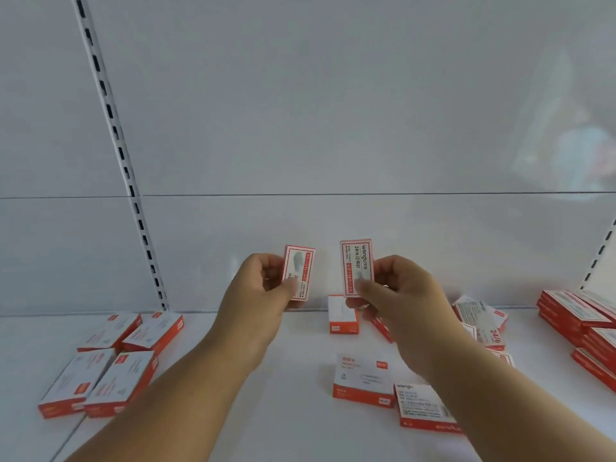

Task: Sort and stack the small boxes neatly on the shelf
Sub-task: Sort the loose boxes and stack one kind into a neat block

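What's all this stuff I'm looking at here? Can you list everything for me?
Held boxes: two, red and white, upright in the air, one in the left hand, one in the right.
Left group of boxes: four, red and white, flat on the shelf, in two pairs.
Loose boxes: several, red and white, scattered mid-shelf and partly hidden behind the right arm.
Stacked boxes: exact count unclear, red and white, far right edge.
Shelf: one, white.
Back panel: one, pale grey.
Slotted rails: two, white, left and right.
Left hand: pinches a box.
Right hand: pinches a box.
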`<state>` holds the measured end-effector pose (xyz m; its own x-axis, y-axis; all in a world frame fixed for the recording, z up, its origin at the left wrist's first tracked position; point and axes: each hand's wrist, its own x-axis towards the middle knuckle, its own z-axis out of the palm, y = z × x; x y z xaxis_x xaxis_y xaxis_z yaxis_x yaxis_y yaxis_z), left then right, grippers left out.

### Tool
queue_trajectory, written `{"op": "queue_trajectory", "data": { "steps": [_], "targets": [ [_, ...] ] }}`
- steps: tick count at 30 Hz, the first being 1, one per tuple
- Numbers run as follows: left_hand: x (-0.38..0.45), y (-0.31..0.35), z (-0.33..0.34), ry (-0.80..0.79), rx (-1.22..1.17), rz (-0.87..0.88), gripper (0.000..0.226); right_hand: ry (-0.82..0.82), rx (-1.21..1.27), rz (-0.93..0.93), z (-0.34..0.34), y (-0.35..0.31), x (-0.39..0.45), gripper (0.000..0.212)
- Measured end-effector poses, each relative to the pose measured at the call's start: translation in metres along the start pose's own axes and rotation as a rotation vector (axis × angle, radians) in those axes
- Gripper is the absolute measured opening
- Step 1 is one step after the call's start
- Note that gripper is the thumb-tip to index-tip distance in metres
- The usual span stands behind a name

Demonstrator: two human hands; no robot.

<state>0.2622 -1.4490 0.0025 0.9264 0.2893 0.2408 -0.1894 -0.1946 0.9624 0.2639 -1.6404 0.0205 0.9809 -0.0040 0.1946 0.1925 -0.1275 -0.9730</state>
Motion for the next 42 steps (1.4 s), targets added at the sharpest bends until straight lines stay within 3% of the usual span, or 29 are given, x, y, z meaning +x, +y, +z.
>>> {"op": "queue_trajectory", "data": {
  "steps": [4,9,12,19,24,29,32,38,42],
  "targets": [
    [-0.007,0.002,0.006,-0.136,-0.154,-0.007,0.023,0.002,0.053,0.021,0.003,0.001,0.002,0.009],
    [-0.02,0.023,0.012,-0.142,-0.265,-0.042,0.022,0.054,0.178,-0.05,-0.01,-0.019,-0.007,0.01],
    [-0.027,0.041,0.023,-0.152,-0.178,0.001,0.021,0.082,0.17,-0.084,-0.034,-0.032,-0.02,0.009],
    [-0.057,0.085,0.113,-0.37,-0.106,0.052,0.022,0.194,0.071,-0.057,-0.151,-0.037,-0.047,0.011],
    [-0.069,0.105,0.206,-0.448,-0.024,-0.003,0.026,0.268,0.082,-0.002,-0.248,-0.032,-0.036,0.008],
    [-0.067,0.107,0.293,-0.449,0.121,-0.054,0.011,0.295,-0.161,0.084,-0.316,-0.009,-0.005,0.019],
    [-0.061,0.101,0.328,-0.435,0.213,-0.103,0.016,0.256,-0.363,0.141,-0.331,0.008,0.017,0.022],
    [-0.054,0.084,0.348,-0.377,0.337,-0.176,0.004,0.077,-0.741,0.105,-0.337,0.028,0.04,0.016],
    [-0.055,0.084,0.349,-0.325,0.473,-0.147,0.017,0.028,-1.062,0.023,-0.338,0.028,0.044,0.02]
  ]
}}
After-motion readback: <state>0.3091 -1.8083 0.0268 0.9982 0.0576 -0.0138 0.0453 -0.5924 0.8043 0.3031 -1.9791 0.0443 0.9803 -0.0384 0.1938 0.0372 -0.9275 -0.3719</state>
